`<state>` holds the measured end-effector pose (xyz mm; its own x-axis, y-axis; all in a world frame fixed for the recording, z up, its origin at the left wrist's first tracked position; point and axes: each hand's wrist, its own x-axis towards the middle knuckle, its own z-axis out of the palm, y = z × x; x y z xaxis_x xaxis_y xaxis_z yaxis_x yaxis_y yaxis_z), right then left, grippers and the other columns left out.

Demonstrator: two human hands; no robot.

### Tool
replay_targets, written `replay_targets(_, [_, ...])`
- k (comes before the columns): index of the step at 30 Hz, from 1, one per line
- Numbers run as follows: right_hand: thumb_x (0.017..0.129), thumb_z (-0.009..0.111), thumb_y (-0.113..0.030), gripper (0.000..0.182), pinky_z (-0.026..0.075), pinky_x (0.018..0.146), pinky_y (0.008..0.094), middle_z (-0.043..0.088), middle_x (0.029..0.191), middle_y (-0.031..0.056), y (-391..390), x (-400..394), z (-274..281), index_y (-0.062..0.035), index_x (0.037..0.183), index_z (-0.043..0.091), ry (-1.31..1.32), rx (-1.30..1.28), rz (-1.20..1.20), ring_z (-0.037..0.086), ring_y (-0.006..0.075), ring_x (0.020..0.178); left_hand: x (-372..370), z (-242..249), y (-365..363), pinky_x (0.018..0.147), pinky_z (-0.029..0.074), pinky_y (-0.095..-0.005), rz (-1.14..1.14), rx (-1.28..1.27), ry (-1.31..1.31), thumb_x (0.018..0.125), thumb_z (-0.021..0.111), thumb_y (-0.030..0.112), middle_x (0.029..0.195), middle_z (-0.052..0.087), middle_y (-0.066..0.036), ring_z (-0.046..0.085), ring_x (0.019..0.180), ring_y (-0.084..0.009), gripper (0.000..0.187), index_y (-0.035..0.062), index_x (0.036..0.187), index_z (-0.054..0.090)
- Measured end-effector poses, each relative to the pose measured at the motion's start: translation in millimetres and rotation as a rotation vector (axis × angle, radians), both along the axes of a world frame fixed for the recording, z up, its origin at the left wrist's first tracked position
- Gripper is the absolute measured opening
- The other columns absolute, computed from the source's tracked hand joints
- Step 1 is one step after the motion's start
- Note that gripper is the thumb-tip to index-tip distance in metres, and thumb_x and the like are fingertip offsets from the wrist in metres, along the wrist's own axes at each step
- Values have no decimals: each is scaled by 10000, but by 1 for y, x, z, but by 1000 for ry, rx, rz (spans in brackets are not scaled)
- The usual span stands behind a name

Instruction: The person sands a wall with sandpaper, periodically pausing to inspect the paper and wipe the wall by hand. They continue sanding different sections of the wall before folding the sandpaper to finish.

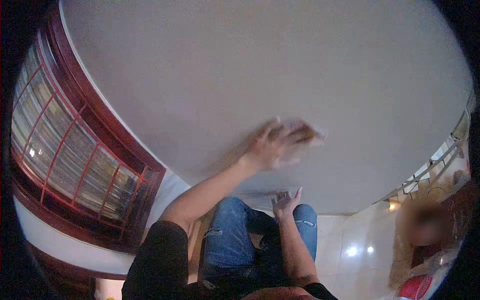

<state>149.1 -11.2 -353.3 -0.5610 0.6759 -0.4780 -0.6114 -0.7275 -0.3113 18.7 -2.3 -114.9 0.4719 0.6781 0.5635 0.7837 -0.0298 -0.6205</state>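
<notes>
A wide, plain grey surface (280, 65) with curved outline, filling upper and middle frame, a floor (330, 245) of pale shiny tiles, with bright reflections, lower right.

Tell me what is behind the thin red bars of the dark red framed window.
Behind the bars is pale and grey streaked material, possibly a curtain. It covers whatever lies beyond, so that cannot be seen.

No readable text, labels, brands, numbers or signs can be seen.
</notes>
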Motion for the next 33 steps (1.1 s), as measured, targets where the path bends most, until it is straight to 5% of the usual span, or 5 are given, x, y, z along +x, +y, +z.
replay_targets(11, [750,489,-807,1173,104,1163,496,97,1603,120,-3,-3,9,-72,1547,44,-53,-21,-29,173,280,1454,-61,225,-9,1135,143,-619,27,815,-384,918,556,481,1577,221,-179,191,1434,-445,719,165,1511,298])
replay_targets(18, [745,499,-805,1176,112,1164,486,158,1584,130,1,-3,2,-48,1539,75,-33,-82,-55,189,281,1447,22,-26,-6,1166,94,-569,21,10,-361,862,545,583,1575,280,58,230,1450,-197,688,404,1488,323])
replay_targets(21, [745,492,-812,1190,111,1164,484,146,1589,140,1,4,2,-26,1533,71,22,-2,-22,198,283,1445,14,-7,-12,1169,51,-574,17,26,-330,864,530,608,1563,300,85,206,1460,-168,692,401,1490,318])
replay_targets(27, [756,481,-812,1172,114,1160,500,113,1597,131,-2,0,1,-55,1540,52,14,-8,-22,166,275,1461,-68,212,-10,1117,133,-641,-22,816,-427,887,532,566,1593,213,-125,207,1439,-401,732,228,1507,337])
replay_targets(33, [783,468,-792,1141,148,1144,495,127,1587,127,-4,-2,15,-38,1535,60,-52,-67,-64,198,280,1445,-11,93,-6,1131,80,-659,155,326,-403,909,486,573,1601,196,-85,166,1453,-387,701,281,1519,298])
